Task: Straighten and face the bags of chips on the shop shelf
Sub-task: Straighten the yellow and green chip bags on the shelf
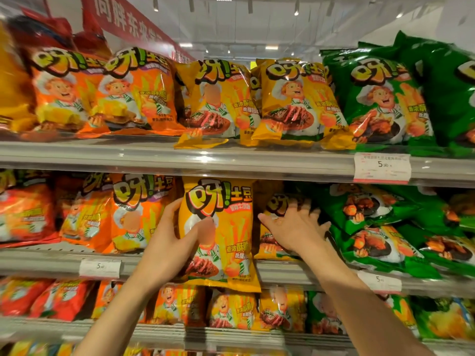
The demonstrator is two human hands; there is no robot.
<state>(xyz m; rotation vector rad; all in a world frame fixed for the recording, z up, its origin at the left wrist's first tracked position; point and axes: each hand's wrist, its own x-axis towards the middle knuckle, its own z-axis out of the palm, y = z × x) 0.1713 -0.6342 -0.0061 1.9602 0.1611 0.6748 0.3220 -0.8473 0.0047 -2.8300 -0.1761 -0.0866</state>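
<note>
A yellow chip bag (226, 227) stands upright at the front of the middle shelf (51, 260), its bottom edge hanging over the rail. My left hand (177, 237) grips its left side, thumb across the front. To its right, my right hand (295, 227) reaches into the shelf with fingers spread and rests on a second yellow bag (270, 247) that sits further back and lower. Whether those fingers curl around that bag is unclear.
Orange bags (133, 211) stand left of the yellow ones and green bags (372, 227) lie slumped to the right. The upper shelf (154, 152) holds orange, yellow and green bags; one yellow bag (205, 104) leans forward. Price tags (382, 167) clip the rails. A lower shelf has more bags.
</note>
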